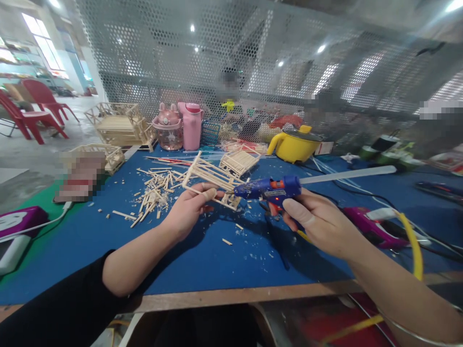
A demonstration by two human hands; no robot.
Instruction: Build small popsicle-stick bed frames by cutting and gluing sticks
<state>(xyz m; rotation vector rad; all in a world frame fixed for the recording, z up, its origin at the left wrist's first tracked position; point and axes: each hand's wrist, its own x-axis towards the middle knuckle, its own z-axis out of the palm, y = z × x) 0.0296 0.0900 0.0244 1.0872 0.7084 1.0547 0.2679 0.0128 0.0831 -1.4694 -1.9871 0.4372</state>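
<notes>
My left hand (190, 209) grips a small frame of glued wooden sticks (211, 176) and holds it tilted above the blue table (202, 255). My right hand (316, 219) is closed around a blue hot-glue gun (269, 189) with a clear glue stick (347, 175) jutting from its back. The gun's nozzle touches the near right corner of the stick frame. A finger cot covers my left thumb tip.
Loose stick offcuts (155, 193) litter the mat left of my hands. Another stick frame (238, 161) lies behind. Finished stick models (121, 123), pink bottles (190, 125), a yellow pot (294, 143), cables and a purple tool (372, 229) ring the table; mesh wall behind.
</notes>
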